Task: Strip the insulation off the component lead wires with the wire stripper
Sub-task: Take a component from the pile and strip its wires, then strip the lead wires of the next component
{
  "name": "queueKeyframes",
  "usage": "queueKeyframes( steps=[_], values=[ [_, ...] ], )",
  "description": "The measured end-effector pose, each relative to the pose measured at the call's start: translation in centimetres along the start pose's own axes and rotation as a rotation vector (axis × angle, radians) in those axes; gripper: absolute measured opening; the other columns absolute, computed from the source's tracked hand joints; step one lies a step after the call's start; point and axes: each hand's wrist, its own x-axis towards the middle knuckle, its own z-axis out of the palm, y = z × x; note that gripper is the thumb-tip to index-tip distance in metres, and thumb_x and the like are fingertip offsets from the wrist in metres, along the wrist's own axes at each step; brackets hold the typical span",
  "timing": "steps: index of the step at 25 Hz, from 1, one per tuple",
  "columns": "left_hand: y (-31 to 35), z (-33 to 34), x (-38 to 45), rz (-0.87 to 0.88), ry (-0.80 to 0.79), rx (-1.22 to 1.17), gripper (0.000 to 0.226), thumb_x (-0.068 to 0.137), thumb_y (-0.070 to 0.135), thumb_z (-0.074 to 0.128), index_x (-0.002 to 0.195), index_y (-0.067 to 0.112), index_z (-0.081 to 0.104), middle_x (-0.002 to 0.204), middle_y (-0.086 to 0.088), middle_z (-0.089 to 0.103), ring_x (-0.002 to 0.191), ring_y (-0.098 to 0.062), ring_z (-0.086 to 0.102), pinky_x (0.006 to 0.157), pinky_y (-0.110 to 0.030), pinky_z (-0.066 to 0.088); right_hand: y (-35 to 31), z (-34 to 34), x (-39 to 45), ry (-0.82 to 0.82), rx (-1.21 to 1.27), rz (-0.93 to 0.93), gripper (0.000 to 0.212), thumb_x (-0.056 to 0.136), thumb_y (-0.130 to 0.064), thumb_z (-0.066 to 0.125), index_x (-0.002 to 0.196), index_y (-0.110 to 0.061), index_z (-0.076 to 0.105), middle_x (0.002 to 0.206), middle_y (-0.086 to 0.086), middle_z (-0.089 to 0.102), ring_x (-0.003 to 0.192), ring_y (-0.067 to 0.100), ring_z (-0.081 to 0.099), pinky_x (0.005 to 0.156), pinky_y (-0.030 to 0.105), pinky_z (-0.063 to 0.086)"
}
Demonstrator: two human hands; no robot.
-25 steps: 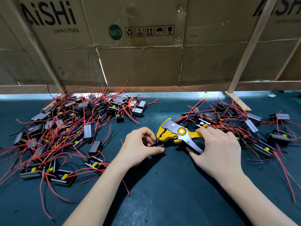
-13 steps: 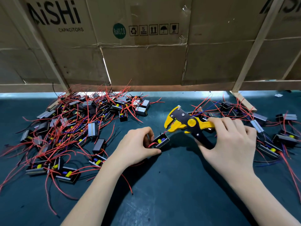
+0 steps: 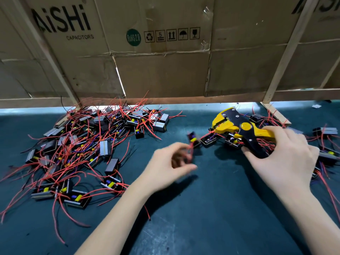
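Two bare hands are in view, a left hand (image 3: 170, 167) and a right hand (image 3: 283, 159). There is one yellow and black wire stripper (image 3: 241, 130). Small black components with red lead wires lie in two piles: a large left pile (image 3: 88, 146) of several dozen, too tangled to count exactly, and a smaller right pile (image 3: 325, 144), partly hidden. One blurred component (image 3: 193, 139) sits alone between them. Behind stands one cardboard wall (image 3: 165, 70) braced by four visible wooden slats.
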Motion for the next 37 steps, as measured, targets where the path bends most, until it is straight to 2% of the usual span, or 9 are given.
queueKeyframes(
  steps=[3, 6, 10, 15, 18, 21, 24, 32, 37],
  values=[
    [1.0, 0.9, -0.3, 0.195, -0.142, 0.082, 0.066, 0.085, 0.045, 0.07, 0.144, 0.03, 0.045, 0.133, 0.013, 0.06, 0.121, 0.004, 0.052, 0.105, -0.014, 0.035, -0.3, -0.1, -0.1, -0.02, 0.05, 0.011, 0.055, 0.064, -0.04, 0.086, 0.11, -0.017, 0.065, 0.1, 0.009, 0.066, 0.098, 0.036, 0.055, 0.081, 0.044, 0.034],
    [-0.4, -1.8, 0.3, 0.234, 0.256, 0.219, 0.041, 0.086, 0.036, 0.067, 0.124, 0.02, 0.064, 0.114, 0.01, 0.068, 0.107, -0.006, 0.059, 0.1, -0.024, 0.041, -0.5, -0.1, -0.3, -0.009, 0.118, 0.005, 0.055, 0.065, -0.039, 0.086, 0.11, -0.017, 0.065, 0.101, 0.008, 0.067, 0.099, 0.035, 0.056, 0.082, 0.044, 0.035],
    [-4.3, -6.1, 0.4, -0.105, 0.528, 0.453, 0.02, 0.084, 0.009, 0.069, 0.104, 0.012, 0.07, 0.1, -0.003, 0.071, 0.099, -0.028, 0.059, 0.092, -0.041, 0.045, -1.1, -0.5, -0.3, 0.021, 0.257, -0.036, 0.05, 0.067, -0.037, 0.086, 0.108, -0.017, 0.065, 0.101, 0.003, 0.068, 0.1, 0.03, 0.059, 0.087, 0.043, 0.038],
    [-6.5, -6.1, 1.1, -0.224, 0.32, 0.552, 0.051, 0.095, 0.017, 0.057, 0.143, 0.009, 0.044, 0.135, -0.014, 0.056, 0.128, -0.032, 0.043, 0.104, -0.044, 0.036, -2.4, -1.7, -0.8, -0.437, 0.91, -0.022, 0.038, 0.068, -0.038, 0.085, 0.098, -0.023, 0.066, 0.09, -0.009, 0.07, 0.084, 0.005, 0.064, 0.081, 0.013, 0.046],
    [-6.8, -5.7, 1.5, -0.255, 0.183, 0.673, 0.053, 0.1, 0.028, 0.046, 0.15, 0.017, 0.033, 0.15, -0.006, 0.043, 0.139, -0.025, 0.033, 0.107, -0.044, 0.03, -2.8, -1.7, -1.3, -0.733, 1.0, -0.088, 0.035, 0.074, -0.04, 0.081, 0.097, -0.017, 0.068, 0.095, -0.005, 0.072, 0.089, 0.009, 0.067, 0.085, 0.019, 0.049],
    [-6.7, -5.9, 1.5, -0.188, 0.237, 0.681, 0.036, 0.099, 0.028, 0.05, 0.133, 0.018, 0.054, 0.135, -0.001, 0.058, 0.129, -0.026, 0.041, 0.101, -0.042, 0.034, -3.0, -1.1, -1.9, -0.815, 0.967, -0.078, 0.046, 0.071, -0.05, 0.075, 0.105, -0.021, 0.067, 0.106, 0.0, 0.073, 0.101, 0.019, 0.068, 0.098, 0.041, 0.05],
    [-5.7, -6.1, 0.9, -0.048, 0.343, 0.588, 0.013, 0.092, 0.023, 0.063, 0.103, 0.02, 0.069, 0.101, 0.003, 0.068, 0.112, -0.023, 0.05, 0.092, -0.037, 0.032, -3.0, -0.3, -2.1, -0.821, 0.876, -0.07, 0.055, 0.067, -0.06, 0.068, 0.107, -0.022, 0.063, 0.107, 0.015, 0.068, 0.104, 0.035, 0.061, 0.098, 0.052, 0.045],
    [-0.9, -4.7, -0.4, 0.126, -0.116, 0.062, 0.007, 0.088, 0.016, 0.071, 0.083, 0.019, 0.075, 0.083, 0.009, 0.074, 0.086, -0.009, 0.068, 0.088, -0.028, 0.049, -2.2, 1.7, -1.2, -0.522, 0.727, 0.074, 0.038, 0.075, -0.043, 0.078, 0.103, -0.033, 0.055, 0.1, -0.024, 0.063, 0.089, -0.022, 0.053, 0.074, -0.003, 0.034],
    [-1.0, -5.0, 0.0, 0.119, 0.363, -0.061, 0.014, 0.089, 0.023, 0.069, 0.077, 0.016, 0.067, 0.073, 0.005, 0.068, 0.072, -0.013, 0.061, 0.071, -0.029, 0.046, -2.0, 0.9, -1.5, -0.524, 0.985, 0.042, 0.039, 0.072, -0.053, 0.073, 0.098, -0.026, 0.062, 0.092, -0.006, 0.071, 0.087, 0.011, 0.065, 0.084, 0.025, 0.049]
  ],
)
